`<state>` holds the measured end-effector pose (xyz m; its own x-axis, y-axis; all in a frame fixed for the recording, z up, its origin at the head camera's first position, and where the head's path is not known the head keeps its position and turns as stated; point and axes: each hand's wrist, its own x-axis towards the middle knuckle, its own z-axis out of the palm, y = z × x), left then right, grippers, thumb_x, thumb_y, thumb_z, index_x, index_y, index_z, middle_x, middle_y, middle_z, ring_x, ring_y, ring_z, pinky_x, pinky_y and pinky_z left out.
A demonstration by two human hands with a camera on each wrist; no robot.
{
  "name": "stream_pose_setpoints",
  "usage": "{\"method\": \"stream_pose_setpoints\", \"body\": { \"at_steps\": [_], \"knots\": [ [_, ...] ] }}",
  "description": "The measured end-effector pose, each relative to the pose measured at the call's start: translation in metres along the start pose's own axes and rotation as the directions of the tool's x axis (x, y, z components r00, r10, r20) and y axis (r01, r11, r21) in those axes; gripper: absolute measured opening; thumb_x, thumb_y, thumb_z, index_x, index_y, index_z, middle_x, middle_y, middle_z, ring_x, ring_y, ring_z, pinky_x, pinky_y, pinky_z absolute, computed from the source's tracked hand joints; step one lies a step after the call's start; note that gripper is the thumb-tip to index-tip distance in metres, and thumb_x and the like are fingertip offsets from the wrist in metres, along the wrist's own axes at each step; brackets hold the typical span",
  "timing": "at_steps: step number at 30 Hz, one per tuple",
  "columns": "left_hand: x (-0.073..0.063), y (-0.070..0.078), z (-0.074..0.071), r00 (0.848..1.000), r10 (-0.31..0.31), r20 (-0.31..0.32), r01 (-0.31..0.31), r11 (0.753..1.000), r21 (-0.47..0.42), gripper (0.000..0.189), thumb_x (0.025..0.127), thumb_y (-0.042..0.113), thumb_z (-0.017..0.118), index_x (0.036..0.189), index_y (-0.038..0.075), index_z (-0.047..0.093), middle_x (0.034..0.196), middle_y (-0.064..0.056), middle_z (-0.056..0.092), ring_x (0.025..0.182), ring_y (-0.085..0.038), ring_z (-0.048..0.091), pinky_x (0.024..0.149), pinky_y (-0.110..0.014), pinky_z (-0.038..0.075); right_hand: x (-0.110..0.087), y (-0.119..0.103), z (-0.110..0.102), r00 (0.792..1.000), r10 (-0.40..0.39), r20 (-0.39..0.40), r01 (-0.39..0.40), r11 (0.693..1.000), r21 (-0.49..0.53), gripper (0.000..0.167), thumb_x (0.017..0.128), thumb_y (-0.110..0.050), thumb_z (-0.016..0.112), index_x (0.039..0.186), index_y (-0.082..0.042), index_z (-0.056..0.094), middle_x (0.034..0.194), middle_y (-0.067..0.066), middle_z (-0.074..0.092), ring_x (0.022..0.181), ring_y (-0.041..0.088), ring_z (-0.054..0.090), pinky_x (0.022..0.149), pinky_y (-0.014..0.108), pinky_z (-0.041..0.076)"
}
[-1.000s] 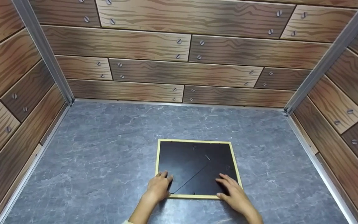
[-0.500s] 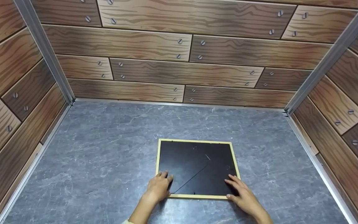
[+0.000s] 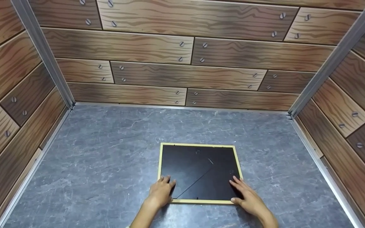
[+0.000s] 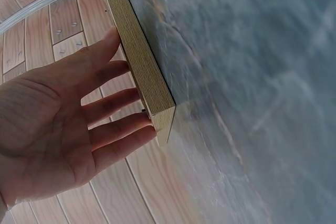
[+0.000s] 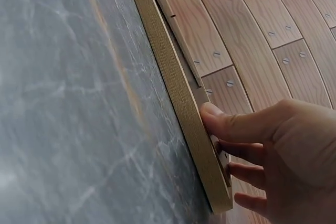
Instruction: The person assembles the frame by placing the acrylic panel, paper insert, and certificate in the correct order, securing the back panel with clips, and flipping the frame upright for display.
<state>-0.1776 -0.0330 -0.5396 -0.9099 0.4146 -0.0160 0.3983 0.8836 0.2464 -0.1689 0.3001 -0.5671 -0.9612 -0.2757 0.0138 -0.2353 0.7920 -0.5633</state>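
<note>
A picture frame (image 3: pixel 198 201) with a thin light-wood border lies back side up on the grey surface, its black backing board (image 3: pixel 195 171) showing. On the board are a thin diagonal line and a short pale mark. My left hand (image 3: pixel 161 191) rests at the near left corner, its fingers extended on the back; in the left wrist view the thumb (image 4: pixel 107 45) touches the border's edge. At the near right corner, my right hand (image 3: pixel 249 199) rests with fingers extended over the border. The right wrist view shows that thumb (image 5: pixel 215 119) on the border.
The grey marbled surface (image 3: pixel 106 152) surrounds the frame. Wood-patterned panels (image 3: pixel 185 72) stand at the back and both sides, with metal posts (image 3: pixel 44 57) in the corners and metal strips along the bottom edges.
My right hand has slid a little to the right, out to the near right corner. The left hand and the picture frame stay in place; the head view has tilted slightly.
</note>
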Motion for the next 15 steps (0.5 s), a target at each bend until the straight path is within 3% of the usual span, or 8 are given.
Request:
{"method": "stream_pose_setpoints", "body": {
  "at_steps": [8,15],
  "knots": [
    [0.001,0.000,-0.001,1.000,0.001,0.001,-0.001,1.000,0.008,0.058,0.067,0.020,0.080,0.121,0.008,0.061,0.124,-0.017,0.052,0.113,-0.037,0.048,0.080,-0.045,0.048,0.002,-0.011,0.001,0.996,0.080,-0.025,-0.081,0.996,-0.046,0.054,0.074,-0.015,0.073,0.125,-0.004,0.057,0.135,0.015,0.044,0.126,0.038,0.033,0.096,0.060,0.025],
    [0.001,0.000,0.001,1.000,-0.011,0.017,0.011,1.000,-0.003,0.059,0.068,0.020,0.080,0.122,0.009,0.061,0.125,-0.017,0.051,0.114,-0.037,0.048,0.081,-0.045,0.047,0.009,-0.020,-0.001,0.990,0.104,-0.098,-0.118,0.982,-0.147,0.051,0.063,-0.012,0.079,0.112,-0.004,0.067,0.125,0.012,0.055,0.117,0.037,0.045,0.092,0.056,0.033]
  ]
}}
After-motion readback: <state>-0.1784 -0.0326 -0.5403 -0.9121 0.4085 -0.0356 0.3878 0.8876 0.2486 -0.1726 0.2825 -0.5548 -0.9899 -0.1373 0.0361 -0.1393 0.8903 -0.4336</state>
